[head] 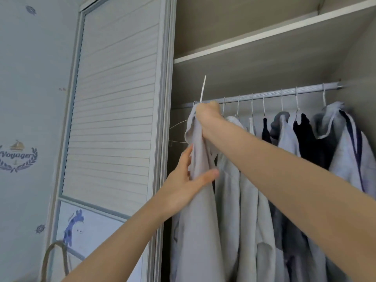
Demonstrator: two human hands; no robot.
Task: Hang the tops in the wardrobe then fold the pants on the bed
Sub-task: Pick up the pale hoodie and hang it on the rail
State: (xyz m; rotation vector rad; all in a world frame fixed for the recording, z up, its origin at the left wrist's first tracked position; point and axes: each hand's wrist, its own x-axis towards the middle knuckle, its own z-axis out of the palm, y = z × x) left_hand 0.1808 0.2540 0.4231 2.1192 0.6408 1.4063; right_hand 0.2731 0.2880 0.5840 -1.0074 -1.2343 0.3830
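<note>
Our left hand pinches the light grey top lower down btw thumb and fingers, prob. to steady the fabric and keep it clear of the neighbours, while our right hand is clenched round the collar and the hanger neck w/ the hook just at the rail, looks like seating it. Top hangs at the far left end of the wardrobe rail, just beside the other hung clothes; plain pale grey, soft, bunched at the collar, draping straight below.
</note>
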